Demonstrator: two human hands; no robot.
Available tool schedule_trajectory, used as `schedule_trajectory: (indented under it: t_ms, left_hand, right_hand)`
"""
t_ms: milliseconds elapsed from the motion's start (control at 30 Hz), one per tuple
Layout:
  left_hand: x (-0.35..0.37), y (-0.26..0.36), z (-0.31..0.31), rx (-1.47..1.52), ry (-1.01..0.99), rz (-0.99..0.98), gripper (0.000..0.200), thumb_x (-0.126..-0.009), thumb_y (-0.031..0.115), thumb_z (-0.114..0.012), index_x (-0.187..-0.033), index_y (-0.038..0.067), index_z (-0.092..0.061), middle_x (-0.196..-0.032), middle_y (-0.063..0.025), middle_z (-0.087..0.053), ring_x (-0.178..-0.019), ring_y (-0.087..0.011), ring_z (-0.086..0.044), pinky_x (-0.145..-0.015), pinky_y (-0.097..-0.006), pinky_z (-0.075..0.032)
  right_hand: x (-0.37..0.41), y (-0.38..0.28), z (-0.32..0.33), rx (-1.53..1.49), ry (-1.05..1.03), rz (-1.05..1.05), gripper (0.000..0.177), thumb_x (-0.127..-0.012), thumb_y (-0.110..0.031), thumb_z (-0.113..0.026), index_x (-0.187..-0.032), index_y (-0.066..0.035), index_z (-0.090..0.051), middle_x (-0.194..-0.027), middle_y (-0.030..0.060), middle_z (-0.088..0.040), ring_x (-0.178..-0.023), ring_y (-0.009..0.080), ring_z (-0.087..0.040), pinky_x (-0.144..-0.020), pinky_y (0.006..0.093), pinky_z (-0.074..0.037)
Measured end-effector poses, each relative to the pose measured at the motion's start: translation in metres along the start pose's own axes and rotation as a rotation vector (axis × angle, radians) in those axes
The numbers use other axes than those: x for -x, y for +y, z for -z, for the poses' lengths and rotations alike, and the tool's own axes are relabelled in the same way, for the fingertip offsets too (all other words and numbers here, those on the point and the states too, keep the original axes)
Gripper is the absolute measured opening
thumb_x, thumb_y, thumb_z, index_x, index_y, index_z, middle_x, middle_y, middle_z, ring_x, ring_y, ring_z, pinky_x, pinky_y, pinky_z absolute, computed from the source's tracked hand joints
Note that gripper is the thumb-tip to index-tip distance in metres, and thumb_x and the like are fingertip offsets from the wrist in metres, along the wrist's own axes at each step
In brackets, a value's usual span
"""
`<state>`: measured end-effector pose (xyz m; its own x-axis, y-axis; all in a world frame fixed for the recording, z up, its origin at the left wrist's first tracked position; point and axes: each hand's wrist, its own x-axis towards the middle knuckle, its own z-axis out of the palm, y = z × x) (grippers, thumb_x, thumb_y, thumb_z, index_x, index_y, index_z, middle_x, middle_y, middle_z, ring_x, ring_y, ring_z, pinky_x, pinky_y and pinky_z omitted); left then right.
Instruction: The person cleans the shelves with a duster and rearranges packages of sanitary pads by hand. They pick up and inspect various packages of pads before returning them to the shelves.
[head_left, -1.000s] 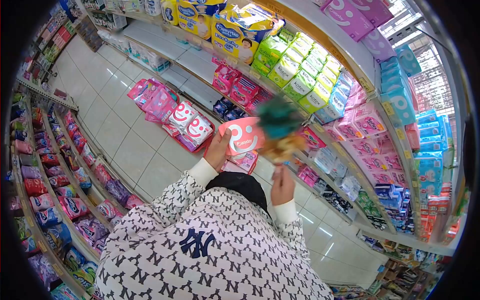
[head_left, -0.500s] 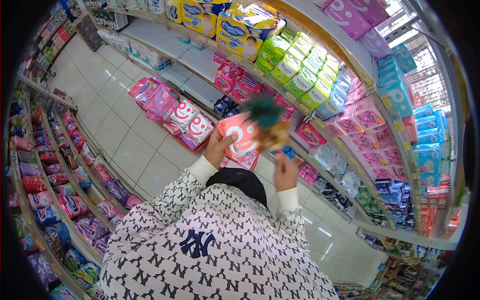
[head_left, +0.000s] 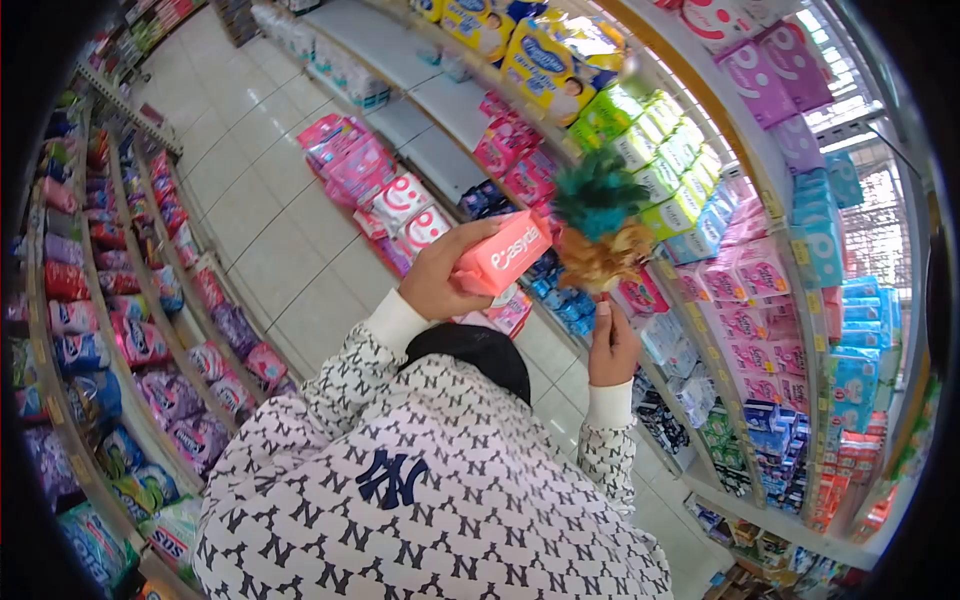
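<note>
Left hand point(head_left: 440, 275) is partly closed around a salmon-pink pack point(head_left: 508, 252), the fingers curled over its near end while the far end sticks out free. White lettering shows along the pack, which is held tilted, raised in front of the body. Right hand point(head_left: 612, 345) is nearly closed, thumb and fingers pinching the short visible bit of a duster's handle. The feather duster point(head_left: 603, 220) points up and away from the hand, with dark green feathers at its top and tan ones below. Its feathers are near the end of the pink pack; whether they touch it, I cannot tell. Beyond the left hand, on the tiled floor point(head_left: 300, 270), lie pink packages point(head_left: 348, 160) and white packs with red smiling faces point(head_left: 412, 208). To the right runs a curved-looking shelf point(head_left: 425, 62) bearing yellow diaper packs point(head_left: 545, 68), green packs point(head_left: 655, 180) and many pink packs point(head_left: 755, 275). More shelves of colourful bags point(head_left: 140, 335) line the left side. The sleeves point(head_left: 610, 455) are white with a dark letter pattern and plain cuffs.
</note>
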<state>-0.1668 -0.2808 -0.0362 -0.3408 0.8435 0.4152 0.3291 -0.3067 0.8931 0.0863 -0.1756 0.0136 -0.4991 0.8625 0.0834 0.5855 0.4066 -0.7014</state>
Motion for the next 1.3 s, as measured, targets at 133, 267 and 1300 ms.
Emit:
schedule_trajectory:
  t_ms: [133,267,1300]
  left_hand:
    - [0.007,0.001,0.011,-0.188,-0.102,-0.078,0.08,-0.064,0.012,-0.081,-0.135,0.006,-0.047,-0.135,-0.0144,-0.053,-0.122,-0.0295,-0.054,-0.103,-0.038,-0.042]
    - [-0.003,0.009,-0.001,-0.056,-0.228,-0.124,0.08,-0.064,0.019,-0.083,-0.135,0.008,-0.049,-0.14,-0.0138,-0.049,-0.13,-0.0301,-0.046,-0.11,-0.0426,-0.033]
    - [-0.01,-0.019,-0.022,-0.132,-0.026,0.156,0.1,-0.06,0.022,-0.09,-0.138,0.006,-0.029,-0.13,-0.0151,-0.038,-0.126,-0.028,-0.039,-0.105,-0.0412,-0.039]
  right_hand:
    - [0.006,0.017,-0.038,-0.054,0.045,0.268,0.024,-0.098,-0.022,-0.054,-0.1,-0.001,-0.067,-0.065,0.015,-0.059,-0.051,0.0171,-0.05,-0.053,0.0319,-0.041]
    - [-0.014,0.032,-0.039,-0.935,-0.263,-0.478,0.045,-0.099,-0.047,-0.046,-0.119,-0.008,-0.058,-0.065,0.0034,-0.06,-0.04,0.0044,-0.033,-0.039,0.0213,-0.022]
    - [0.043,0.033,-0.043,-0.046,0.003,0.14,0.027,-0.099,-0.015,-0.051,-0.121,-0.004,-0.062,-0.079,0.0113,-0.062,-0.073,0.0145,-0.062,-0.068,0.0299,-0.05]
